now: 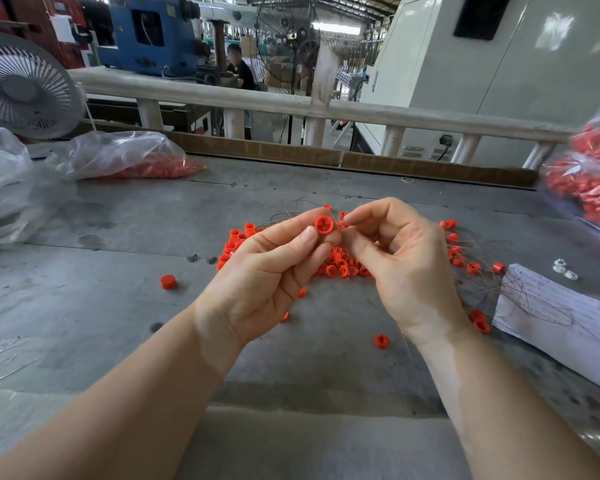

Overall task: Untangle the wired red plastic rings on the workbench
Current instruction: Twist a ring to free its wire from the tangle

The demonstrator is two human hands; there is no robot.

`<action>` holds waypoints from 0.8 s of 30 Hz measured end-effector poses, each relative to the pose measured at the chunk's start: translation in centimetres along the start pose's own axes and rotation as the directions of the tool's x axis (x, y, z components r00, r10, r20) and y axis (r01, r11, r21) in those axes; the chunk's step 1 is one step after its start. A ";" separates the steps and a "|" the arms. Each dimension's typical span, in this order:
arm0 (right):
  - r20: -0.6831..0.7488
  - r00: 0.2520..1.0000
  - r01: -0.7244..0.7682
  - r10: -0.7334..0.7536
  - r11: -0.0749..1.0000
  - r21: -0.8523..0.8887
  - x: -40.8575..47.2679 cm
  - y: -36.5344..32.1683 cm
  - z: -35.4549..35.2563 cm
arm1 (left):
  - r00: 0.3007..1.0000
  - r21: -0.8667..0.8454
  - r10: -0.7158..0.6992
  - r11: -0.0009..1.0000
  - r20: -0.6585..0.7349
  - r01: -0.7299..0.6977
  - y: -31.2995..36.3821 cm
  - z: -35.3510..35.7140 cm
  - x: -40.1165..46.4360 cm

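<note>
While a lone red ring (168,282) lies on the grey worktop (84,306) at left, your left hand (267,271) pinches a raised red ring (324,225); your right hand (400,258) fingers (361,216) pinch its thin wire, above the tangled ring pile (343,266).

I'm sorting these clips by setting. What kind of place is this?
Most likely a factory floor: a blue machine and a big standing fan sit under a high roof, and bags of red rings lie on the grey workbench.
</note>
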State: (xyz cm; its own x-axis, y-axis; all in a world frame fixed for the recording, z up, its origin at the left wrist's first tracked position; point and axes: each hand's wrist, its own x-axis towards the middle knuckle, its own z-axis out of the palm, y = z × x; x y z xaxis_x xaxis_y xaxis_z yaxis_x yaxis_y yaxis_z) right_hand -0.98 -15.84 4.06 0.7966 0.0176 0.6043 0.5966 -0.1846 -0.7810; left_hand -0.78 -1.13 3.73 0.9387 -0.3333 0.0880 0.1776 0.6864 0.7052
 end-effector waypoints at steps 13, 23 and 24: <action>0.035 0.995 -0.096 0.091 0.972 0.213 0.3 0.5 0.1 | 1.000 -0.014 -0.018 1.000 0.013 0.018 0.2 0.1 -0.1; 0.015 0.997 -0.073 0.072 0.985 0.156 0.2 0.3 -0.1 | 1.000 -0.002 -0.025 1.000 0.007 0.025 0.3 0.0 -0.2; 0.010 0.998 -0.068 0.067 0.987 0.145 0.2 0.3 -0.1 | 1.000 -0.001 -0.024 1.000 0.008 0.024 0.3 0.0 -0.2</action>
State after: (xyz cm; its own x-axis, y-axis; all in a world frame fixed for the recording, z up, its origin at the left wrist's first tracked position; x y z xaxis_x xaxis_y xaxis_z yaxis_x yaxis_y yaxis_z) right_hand -0.65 -16.01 3.99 0.8356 0.0150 0.5491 0.5492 -0.0412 -0.8347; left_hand -0.92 -0.90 3.91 0.9318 -0.3548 0.0766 0.2006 0.6791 0.7061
